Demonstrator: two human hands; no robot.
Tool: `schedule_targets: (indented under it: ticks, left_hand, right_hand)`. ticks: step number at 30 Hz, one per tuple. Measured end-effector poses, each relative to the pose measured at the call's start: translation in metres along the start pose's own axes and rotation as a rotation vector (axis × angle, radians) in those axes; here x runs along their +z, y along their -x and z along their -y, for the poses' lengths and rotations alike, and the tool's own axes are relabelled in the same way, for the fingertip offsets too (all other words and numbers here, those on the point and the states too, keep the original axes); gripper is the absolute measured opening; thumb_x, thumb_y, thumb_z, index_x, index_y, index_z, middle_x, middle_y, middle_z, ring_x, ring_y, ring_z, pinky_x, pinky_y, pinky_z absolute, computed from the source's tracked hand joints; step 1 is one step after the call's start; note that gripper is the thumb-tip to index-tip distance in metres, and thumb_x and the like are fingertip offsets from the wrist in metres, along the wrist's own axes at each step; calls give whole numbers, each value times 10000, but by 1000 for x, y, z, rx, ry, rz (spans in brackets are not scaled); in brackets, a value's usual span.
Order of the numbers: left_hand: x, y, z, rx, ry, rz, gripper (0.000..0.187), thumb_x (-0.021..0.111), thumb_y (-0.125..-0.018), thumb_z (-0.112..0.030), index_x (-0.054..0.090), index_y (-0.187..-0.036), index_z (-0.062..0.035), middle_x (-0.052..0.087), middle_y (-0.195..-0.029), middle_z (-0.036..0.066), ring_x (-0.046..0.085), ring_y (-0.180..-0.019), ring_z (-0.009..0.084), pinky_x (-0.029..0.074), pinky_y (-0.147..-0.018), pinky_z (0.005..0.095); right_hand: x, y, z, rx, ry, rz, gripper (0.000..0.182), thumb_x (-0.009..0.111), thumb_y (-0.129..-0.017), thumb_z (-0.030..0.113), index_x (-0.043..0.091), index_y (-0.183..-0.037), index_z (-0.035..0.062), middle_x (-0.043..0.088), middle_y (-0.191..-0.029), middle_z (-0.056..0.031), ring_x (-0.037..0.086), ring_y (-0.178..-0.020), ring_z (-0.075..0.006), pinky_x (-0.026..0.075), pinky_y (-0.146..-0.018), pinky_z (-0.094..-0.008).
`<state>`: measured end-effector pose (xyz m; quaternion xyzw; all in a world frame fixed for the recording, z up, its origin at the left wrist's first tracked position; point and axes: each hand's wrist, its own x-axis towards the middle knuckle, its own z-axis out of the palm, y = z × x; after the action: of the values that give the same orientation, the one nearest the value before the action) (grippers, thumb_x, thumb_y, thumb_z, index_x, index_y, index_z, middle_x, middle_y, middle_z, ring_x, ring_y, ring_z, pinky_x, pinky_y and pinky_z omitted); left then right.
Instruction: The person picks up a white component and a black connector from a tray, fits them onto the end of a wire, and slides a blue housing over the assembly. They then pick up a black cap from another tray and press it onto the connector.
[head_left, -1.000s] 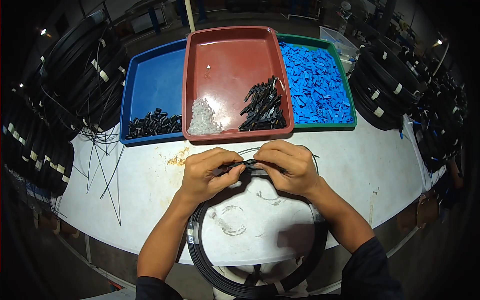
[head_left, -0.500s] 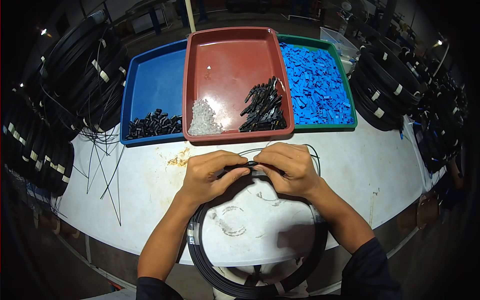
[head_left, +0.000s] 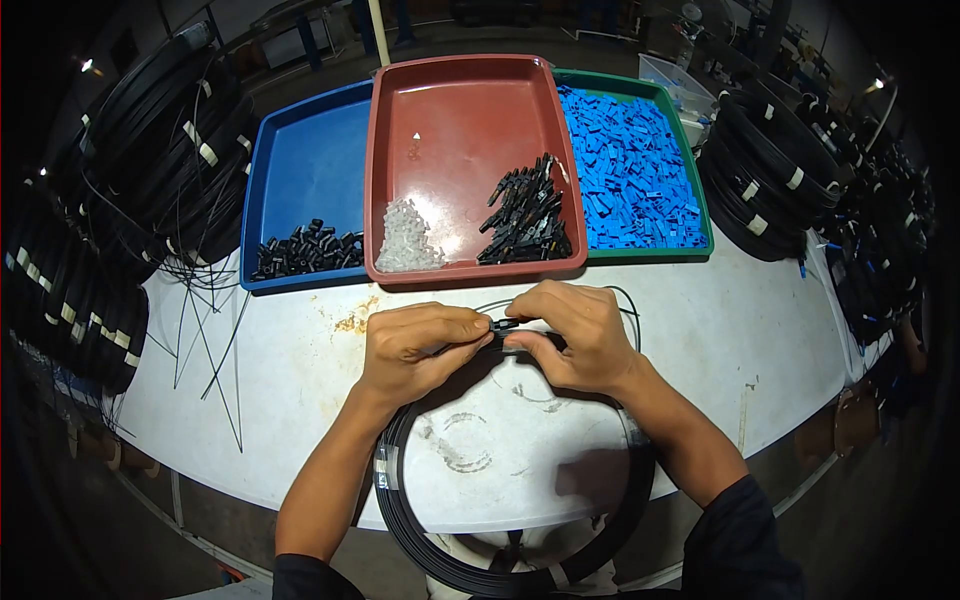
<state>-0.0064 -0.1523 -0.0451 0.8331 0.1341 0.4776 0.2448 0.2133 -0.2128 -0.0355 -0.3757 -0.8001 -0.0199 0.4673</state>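
Observation:
A small black connector (head_left: pixel 504 325) is held above the table between my hands. My left hand (head_left: pixel 420 345) pinches its left end between thumb and fingertips. The curled fingers of my right hand (head_left: pixel 575 335) are at its right end, the index fingertip against or just over it. My right thumb stands apart below the connector, leaving a gap. Beneath both hands lies a coil of black cable (head_left: pixel 392 500) bound with clear tape, partly overhanging the table's front edge. A thin loop of cable (head_left: pixel 628 300) shows behind my right hand.
A blue tray (head_left: pixel 310 150) holds short black pieces; a red tray (head_left: pixel 470 110) holds translucent sleeves (head_left: pixel 405 240) and black connectors (head_left: pixel 530 220). Blue clips (head_left: pixel 640 170) fill a green tray (head_left: pixel 708 235). Cable coils (head_left: pixel 150 130) are stacked left, with more coils (head_left: pixel 770 170) on the right.
My right thumb has dropped away from the connector and its index finger has lifted slightly, exposing more of the piece. My left hand keeps its pinch, almost unmoved.

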Motion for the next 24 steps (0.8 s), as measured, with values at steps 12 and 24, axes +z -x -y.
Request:
schedule_targets:
  ticks: [12, 24]
  left_hand:
    - [-1, 1, 3, 68, -60, 26, 220, 856, -721, 13, 797, -930, -20, 788, -927, 123, 765, -803, 223, 621, -707, 309]
    - [-1, 3, 5, 83, -78, 28, 220, 859, -724, -1, 801, -934, -36, 791, -932, 103, 759, -782, 209, 611, -693, 299]
  right_hand:
    - [2, -1, -2, 19, -75, -32, 162, 817, -728, 61, 724, -861, 59, 677, -781, -59, 644, -612, -240, 484, -529, -346]
    - [0, 0, 0, 78, -106, -2, 150, 823, -736, 61, 743, -863, 63, 676, -766, -57, 642, -610, -226, 485, -537, -338]
